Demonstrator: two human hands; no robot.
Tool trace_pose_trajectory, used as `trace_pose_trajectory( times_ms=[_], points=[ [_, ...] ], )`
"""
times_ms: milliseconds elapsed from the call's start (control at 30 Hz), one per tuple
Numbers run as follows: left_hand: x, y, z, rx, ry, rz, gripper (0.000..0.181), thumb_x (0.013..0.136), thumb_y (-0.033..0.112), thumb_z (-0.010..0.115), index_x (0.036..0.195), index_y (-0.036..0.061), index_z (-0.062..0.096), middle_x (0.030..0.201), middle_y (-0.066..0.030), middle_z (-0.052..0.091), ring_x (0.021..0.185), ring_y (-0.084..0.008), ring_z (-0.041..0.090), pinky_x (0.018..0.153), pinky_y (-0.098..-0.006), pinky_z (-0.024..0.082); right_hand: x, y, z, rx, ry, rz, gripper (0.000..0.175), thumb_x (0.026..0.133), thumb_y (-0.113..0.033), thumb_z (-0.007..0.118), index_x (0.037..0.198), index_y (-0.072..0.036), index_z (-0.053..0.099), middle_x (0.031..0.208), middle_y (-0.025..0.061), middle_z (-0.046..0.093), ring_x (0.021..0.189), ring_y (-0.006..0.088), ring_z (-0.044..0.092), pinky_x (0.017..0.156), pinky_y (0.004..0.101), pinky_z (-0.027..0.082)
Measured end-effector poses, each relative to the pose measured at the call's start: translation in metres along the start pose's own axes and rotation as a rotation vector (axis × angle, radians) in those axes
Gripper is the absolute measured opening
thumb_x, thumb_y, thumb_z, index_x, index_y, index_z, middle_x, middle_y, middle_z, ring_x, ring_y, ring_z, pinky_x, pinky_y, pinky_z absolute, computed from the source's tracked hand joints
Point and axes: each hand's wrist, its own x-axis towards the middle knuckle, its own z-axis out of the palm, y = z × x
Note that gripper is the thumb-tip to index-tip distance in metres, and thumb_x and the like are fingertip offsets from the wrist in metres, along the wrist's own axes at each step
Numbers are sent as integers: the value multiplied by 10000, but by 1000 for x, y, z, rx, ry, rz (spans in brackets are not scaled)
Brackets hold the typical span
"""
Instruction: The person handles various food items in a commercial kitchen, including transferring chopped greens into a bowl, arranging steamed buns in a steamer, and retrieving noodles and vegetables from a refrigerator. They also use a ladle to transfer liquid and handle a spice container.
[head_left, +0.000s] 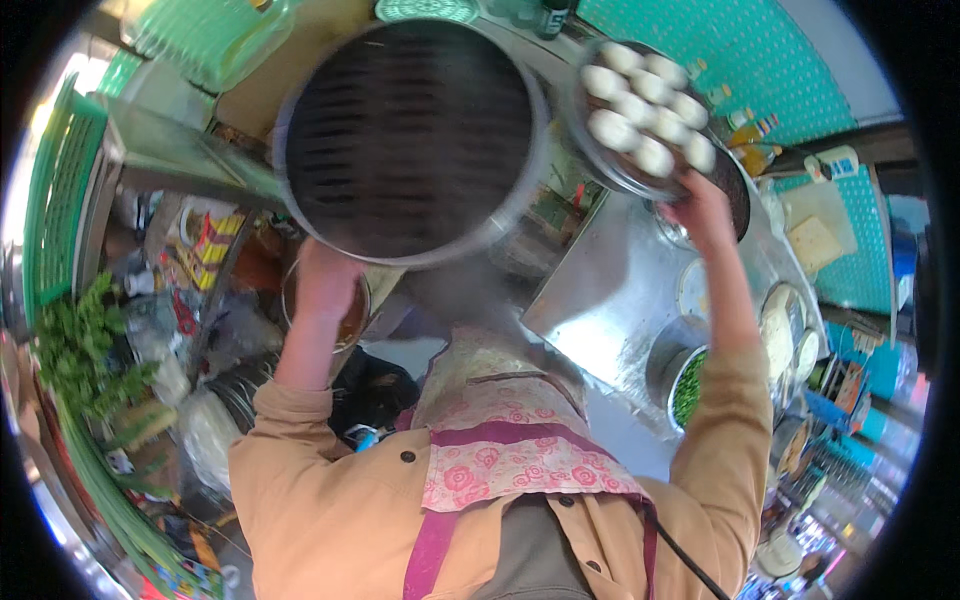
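My left hand (330, 277) is at the near left rim of a large round dark steamer tray or pan (412, 142) with a metal rim; its fingers are hidden behind the rim. My right hand (701, 206) grips the near edge of a round metal-rimmed tray (600, 161) at the upper right. Several white round buns (634, 110) sit on that tray, over a brown surface. The tray is tilted or raised above a steel worktop, and the view is blurred there. Steam hangs below the large pan.
On the right, a steel worktop (600, 270) holds a metal pot of chopped greens (688, 386). Bottles (754, 146) stand along a teal perforated panel (720, 37). Below my left hand is a round bowl (361, 315). Leafy greens (79, 341) and a green basket (64, 195) lie at the left.
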Motion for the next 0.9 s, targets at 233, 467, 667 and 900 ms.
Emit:
trace_pose_trajectory(
  times_ms=[233, 467, 667, 900],
  points=[
    [93, -13, -52, -794, 195, -200, 340, 946, 90, 626, 1228, -96, 589, 1192, -209, 680, 1069, -357, 679, 997, -435, 552, 96, 136, 264, -5, -45, 130, 405, 925, -227, 567, 885, 173, 612, 806, 191, 683, 628, 281, 710, 538, 354, 597],
    [152, -91, -9, -774, 248, -332, 300, 967, 118, 596, 1172, -102, 585, 1103, -215, 666, 1021, -390, 655, 940, -484, 579, 115, 206, 349, -57, 13, 332, 519, 919, -271, 628, 1160, 184, 565, 983, 200, 679, 709, 275, 699, 608, 372, 590],
    [187, -145, 87, -849, 301, -537, 276, 929, 66, 546, 1167, -71, 576, 1069, -209, 637, 961, -390, 665, 878, -512, 613, 97, 261, 315, -232, -457, 36, 335, 901, -260, 688, 985, 63, 661, 860, 134, 731, 718, 256, 731, 655, 406, 594],
    [199, -239, 131, -745, 204, -659, 241, 932, 75, 539, 1109, -82, 580, 1063, -243, 657, 1020, -402, 665, 928, -507, 601, -114, 202, 177, -8, -496, 401, 260, 950, -186, 635, 1146, -17, 657, 976, 113, 726, 780, 175, 720, 655, 335, 591]
  ],
)
